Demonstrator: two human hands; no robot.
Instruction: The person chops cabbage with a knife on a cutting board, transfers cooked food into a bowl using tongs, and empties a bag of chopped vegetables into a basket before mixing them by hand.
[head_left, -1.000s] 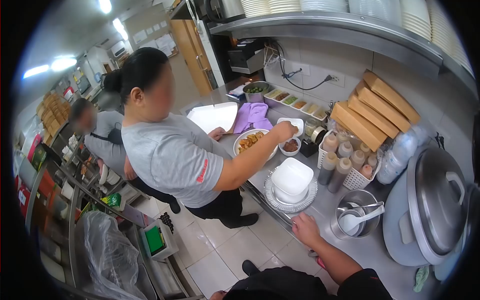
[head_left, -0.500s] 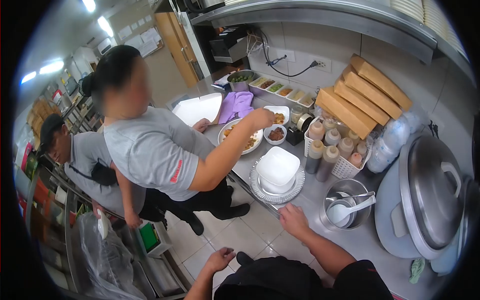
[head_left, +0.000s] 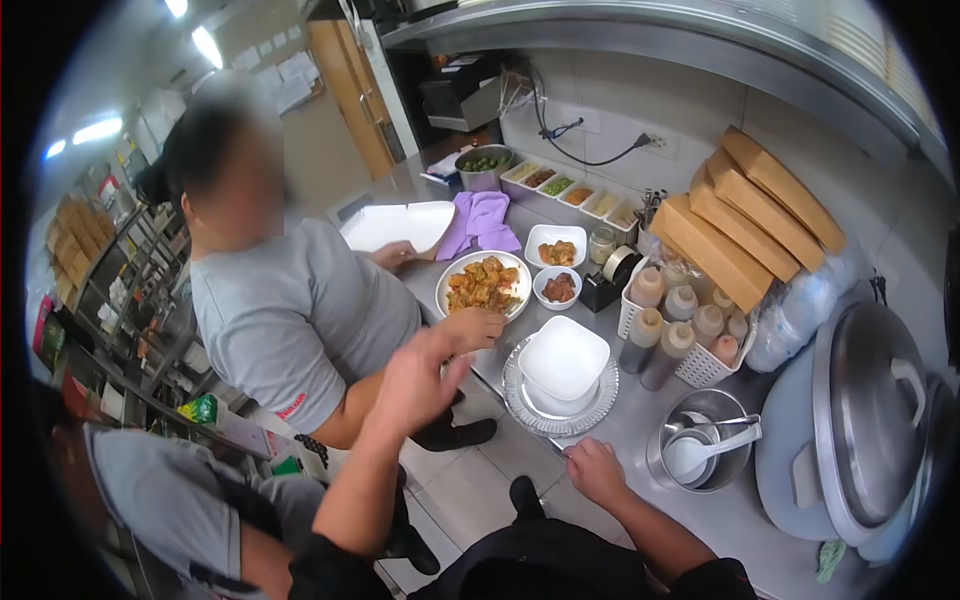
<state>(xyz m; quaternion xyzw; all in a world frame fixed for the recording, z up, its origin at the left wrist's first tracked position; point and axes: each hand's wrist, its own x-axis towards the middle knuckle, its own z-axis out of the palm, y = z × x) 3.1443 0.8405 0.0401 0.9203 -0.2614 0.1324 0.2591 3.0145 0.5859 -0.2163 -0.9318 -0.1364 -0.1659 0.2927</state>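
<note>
My left hand (head_left: 418, 372) is raised in front of me, fingers stretched and thumb apart, with nothing in it. It overlaps a co-worker's forearm in view; whether they touch I cannot tell. My right hand (head_left: 597, 470) rests at the counter's front edge, fingers curled in, with no object showing. Just beyond it, white square bowls (head_left: 565, 355) sit stacked on ribbed, shiny plates (head_left: 553, 420). The co-worker's hand (head_left: 474, 328) is beside a round white plate of chopped, sauced food (head_left: 485, 287). Behind are a small bowl of dark meat pieces (head_left: 558, 289) and a square bowl of food (head_left: 557, 250).
A steel pot with ladles (head_left: 700, 445), a basket of sauce bottles (head_left: 700, 365), and a large lidded cooker (head_left: 850, 420) line the right. One co-worker (head_left: 300, 290) stands at left, another (head_left: 180, 500) close at lower left. A steel shelf (head_left: 640, 40) hangs above.
My left hand has risen from low near my body toward the plate of food. The co-worker's hand has drawn back from the square bowl. The second co-worker has come nearer.
</note>
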